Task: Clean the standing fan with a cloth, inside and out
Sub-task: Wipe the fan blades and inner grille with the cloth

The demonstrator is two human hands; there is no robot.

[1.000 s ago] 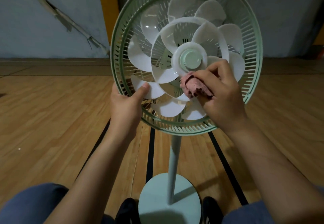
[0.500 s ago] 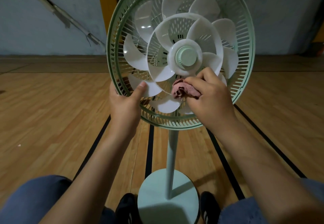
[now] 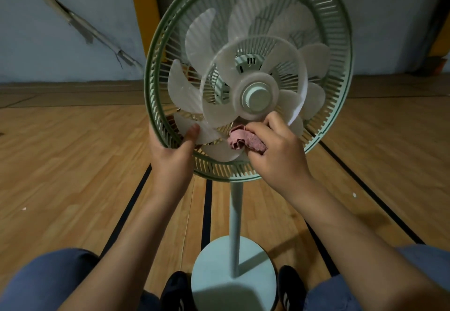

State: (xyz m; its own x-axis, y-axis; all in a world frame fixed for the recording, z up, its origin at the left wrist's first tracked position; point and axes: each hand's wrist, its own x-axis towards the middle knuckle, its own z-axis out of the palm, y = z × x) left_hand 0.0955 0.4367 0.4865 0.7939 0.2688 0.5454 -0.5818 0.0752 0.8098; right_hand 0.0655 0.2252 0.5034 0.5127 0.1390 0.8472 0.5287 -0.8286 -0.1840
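Our left hand grips the lower-left rim of the pale green plastic standing fan; our right hand clutches the bunched pink cloth against its lower white blades.

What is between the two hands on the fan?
In the head view, a white fan blade lies between the left hand and the right hand, which holds the pink cloth.
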